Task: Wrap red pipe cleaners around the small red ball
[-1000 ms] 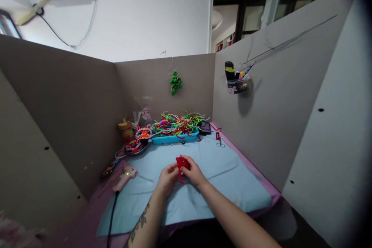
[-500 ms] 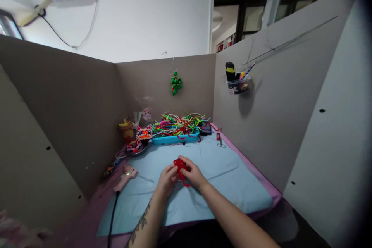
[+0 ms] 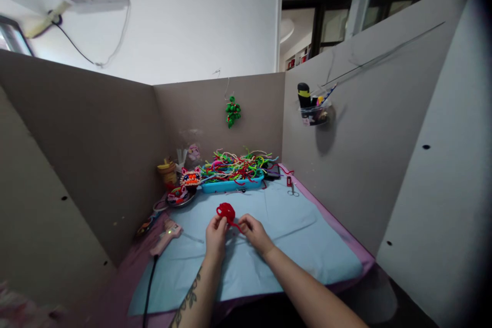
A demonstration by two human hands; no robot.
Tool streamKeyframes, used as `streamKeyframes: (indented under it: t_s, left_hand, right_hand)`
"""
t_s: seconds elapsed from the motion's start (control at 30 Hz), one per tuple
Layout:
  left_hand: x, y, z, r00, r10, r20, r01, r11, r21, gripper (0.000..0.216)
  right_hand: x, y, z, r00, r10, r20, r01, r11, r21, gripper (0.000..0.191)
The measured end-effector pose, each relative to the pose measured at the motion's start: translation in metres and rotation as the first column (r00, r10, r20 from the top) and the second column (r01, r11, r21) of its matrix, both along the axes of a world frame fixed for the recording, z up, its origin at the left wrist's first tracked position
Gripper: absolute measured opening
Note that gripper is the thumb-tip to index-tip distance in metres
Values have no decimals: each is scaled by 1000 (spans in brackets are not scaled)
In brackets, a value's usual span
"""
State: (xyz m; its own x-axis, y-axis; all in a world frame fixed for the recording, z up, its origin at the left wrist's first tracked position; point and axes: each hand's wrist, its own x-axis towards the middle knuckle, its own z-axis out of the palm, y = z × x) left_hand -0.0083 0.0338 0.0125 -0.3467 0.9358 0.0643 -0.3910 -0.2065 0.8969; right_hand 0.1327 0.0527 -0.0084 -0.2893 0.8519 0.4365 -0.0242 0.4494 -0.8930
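A rounded red piece of fuzzy pipe-cleaner work (image 3: 226, 211) is held over the middle of the blue cloth (image 3: 284, 261). My left hand (image 3: 216, 233) pinches its lower edge between thumb and fingers. From its lower right side runs a short red tail (image 3: 237, 227), like a pipe cleaner. My right hand (image 3: 253, 231) is closed on the end of that tail, a little apart from the round part. The fingers hide some of the red piece's underside.
A blue tray (image 3: 230, 184) heaped with colourful pipe cleaners stands at the back. Small scissors (image 3: 292, 190) lie right of it. A pink glue gun (image 3: 167, 238) with a black cord rests at left, near a metal bowl (image 3: 180, 199) of finished pieces. Grey partitions (image 3: 219, 138) enclose the table.
The red piece has moved left and slightly up in my left hand and turned. My right hand has let go of its body and now holds the tail, drawn out to the right.
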Motion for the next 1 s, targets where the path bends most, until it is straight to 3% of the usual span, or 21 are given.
streamKeyframes:
  t_s: [0.1, 0.2, 0.4, 0.63, 0.87, 1.0]
  left_hand:
    - [0, 1, -3, 998, 23, -60, -22, 1000, 14, 25]
    - [-1, 3, -7, 997, 30, -76, -27, 999, 34, 25]
    - [-4, 6, -8, 997, 65, 40, -67, 997, 39, 29]
    - [-8, 6, -3, 977, 34, 208, -24, 998, -51, 24]
    - [-11, 5, -1, 959, -18, 282, 50, 993, -105, 16]
    - [-9, 4, -2, 975, -60, 215, 85, 991, -108, 20]
  right_hand:
    - [-4, -2, 1, 1000, 12, -19, -13, 997, -77, 22]
    - [-7, -5, 4, 999, -23, 24, 25, 998, -60, 15]
    - [-9, -3, 0, 988, -78, 134, 83, 996, -26, 20]
    - [-7, 1, -3, 915, -228, 333, 162, 963, 214, 20]
    - [-5, 3, -5, 888, -292, 355, 213, 945, 247, 17]
    - [-7, -4, 3, 783, -409, 467, 279, 904, 324, 13]
